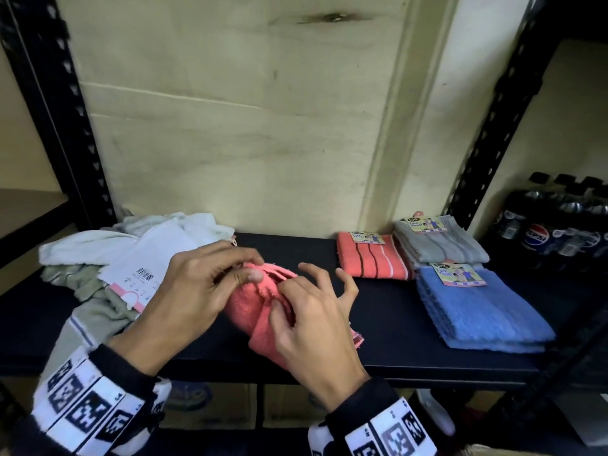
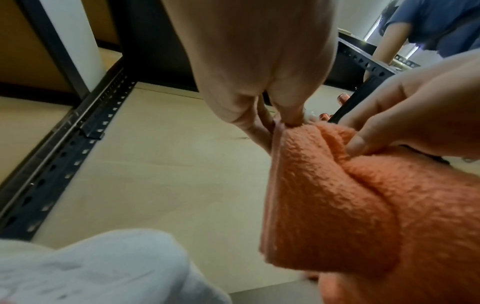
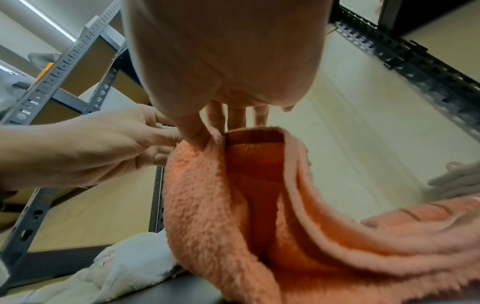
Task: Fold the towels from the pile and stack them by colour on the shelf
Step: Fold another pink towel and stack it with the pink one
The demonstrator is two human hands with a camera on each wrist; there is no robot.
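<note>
A coral-pink towel [image 1: 250,311] is bunched up over the front middle of the black shelf [image 1: 388,330]. My left hand [image 1: 210,284] pinches its upper edge between thumb and fingers; the left wrist view shows that pinch at the towel's [image 2: 332,201] top corner. My right hand [image 1: 309,311] pinches the same edge from the right with thumb and forefinger, its other fingers spread. The right wrist view shows the towel [image 3: 259,205] hanging in loose folds below both hands. Folded stacks lie at the right: coral striped [image 1: 371,258], grey [image 1: 437,241], blue [image 1: 477,311].
A pile of unfolded white and grey-green towels [image 1: 108,258] with a paper label lies on the shelf's left. Black slotted uprights [image 1: 493,110] frame the bay, with a plywood back panel [image 1: 230,126]. A pack of cola bottles [image 1: 552,225] stands on the neighbouring shelf at right.
</note>
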